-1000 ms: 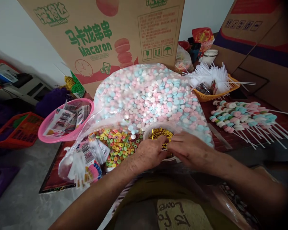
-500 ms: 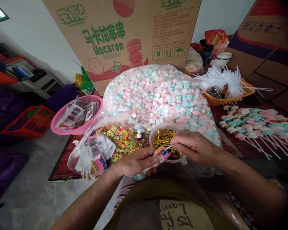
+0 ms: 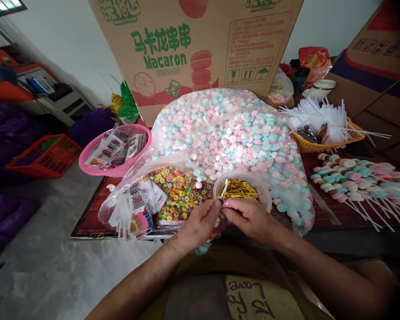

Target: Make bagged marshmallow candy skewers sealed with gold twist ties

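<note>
My left hand is closed around a bagged marshmallow skewer, whose pastel pieces show below the fingers. Its white stick points up between my hands. The fingers of my right hand are closed against the bag's printed mouth at the base of the stick; whether they also pinch a tie is hidden. Just beyond sits a plastic tub of gold twist ties. Ring-shaped candies and printed bags lie left of it.
A large clear bag of marshmallows fills the middle, before a cardboard box. On the left stands a pink basket with packaging. Finished marshmallow skewers lie on the right, below an orange basket of white sticks.
My right hand has moved off the stick's end to the bag's mouth, close against my left hand. The stick has turned from pointing right to pointing up. The view has shifted slightly.
</note>
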Motion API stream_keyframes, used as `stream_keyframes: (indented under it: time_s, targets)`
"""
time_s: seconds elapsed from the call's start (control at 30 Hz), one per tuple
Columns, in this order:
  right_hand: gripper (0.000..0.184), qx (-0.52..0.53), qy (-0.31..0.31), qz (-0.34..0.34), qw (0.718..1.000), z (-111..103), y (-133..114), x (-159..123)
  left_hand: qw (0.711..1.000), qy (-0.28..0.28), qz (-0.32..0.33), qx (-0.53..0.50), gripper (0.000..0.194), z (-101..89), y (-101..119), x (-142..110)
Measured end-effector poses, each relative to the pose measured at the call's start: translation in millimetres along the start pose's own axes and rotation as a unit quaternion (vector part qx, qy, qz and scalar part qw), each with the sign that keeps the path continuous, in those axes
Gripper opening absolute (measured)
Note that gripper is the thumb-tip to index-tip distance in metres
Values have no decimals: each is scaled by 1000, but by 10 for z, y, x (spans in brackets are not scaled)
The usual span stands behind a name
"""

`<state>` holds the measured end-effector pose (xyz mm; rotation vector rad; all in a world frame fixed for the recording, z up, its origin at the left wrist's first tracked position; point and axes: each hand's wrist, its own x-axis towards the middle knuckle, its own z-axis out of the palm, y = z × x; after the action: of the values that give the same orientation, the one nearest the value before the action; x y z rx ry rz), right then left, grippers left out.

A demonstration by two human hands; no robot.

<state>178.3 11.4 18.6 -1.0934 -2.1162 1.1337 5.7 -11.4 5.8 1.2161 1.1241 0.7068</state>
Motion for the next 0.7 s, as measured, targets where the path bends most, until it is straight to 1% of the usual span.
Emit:
stream_keyframes:
  time_s: [0.07, 0.13, 0.17, 0.23, 0.3, 0.33, 0.37, 0.4, 0.43, 0.47, 0.5, 0.53, 0.57, 0.6, 0.63, 0.67, 0.7]
  targets:
    - [30, 35, 34, -4, 999, 76, -14, -12, 998, -57, -17, -37, 51, -22, 0, -24]
    - [26, 92, 42, 30, 994, 115, -37, -21, 992, -123, -8, -29, 46, -55, 17, -44]
    - [24, 121, 42, 55, 990, 126, -51, -19, 990, -142, 0, -8, 44, -75, 35, -48]
    - [22, 173, 45, 109, 978, 141, -77, 1, 986, -155, 18, 54, 42, -116, 92, -43]
    - [22, 203, 54, 147, 966, 144, -98, 38, 982, -143, 43, 118, 41, -156, 163, -22]
    - [22, 202, 63, 152, 966, 136, -104, 56, 979, -139, 52, 139, 40, -175, 196, -7]
    - [23, 183, 86, 142, 969, 119, -108, 69, 979, -137, 50, 145, 39, -190, 223, 8]
    - [23, 140, 123, 116, 976, 91, -109, 77, 981, -136, 35, 134, 38, -203, 241, 24]
    - [23, 72, 170, 72, 980, 54, -108, 77, 985, -135, 10, 108, 38, -213, 250, 41]
    - [22, -16, 213, 11, 977, 10, -103, 69, 988, -136, -17, 78, 39, -220, 250, 57]
    - [20, -114, 233, -61, 964, -34, -96, 56, 988, -137, -39, 51, 39, -225, 242, 73]
    - [20, -212, 219, -139, 942, -72, -84, 39, 988, -138, -50, 36, 40, -228, 230, 87]
    - [23, -297, 172, -215, 914, -98, -67, 18, 988, -142, -49, 38, 40, -232, 213, 98]
    - [27, -364, 110, -277, 883, -107, -44, -4, 985, -156, -42, 54, 40, -236, 195, 107]
    - [31, -411, 53, -317, 853, -98, -16, -28, 980, -179, -37, 74, 41, -241, 175, 112]
    - [33, -444, 11, -336, 831, -73, 15, -54, 973, -208, -38, 89, 40, -247, 154, 114]
    - [33, -465, -15, -343, 816, -35, 48, -82, 964, -242, -44, 100, 39, -251, 134, 112]
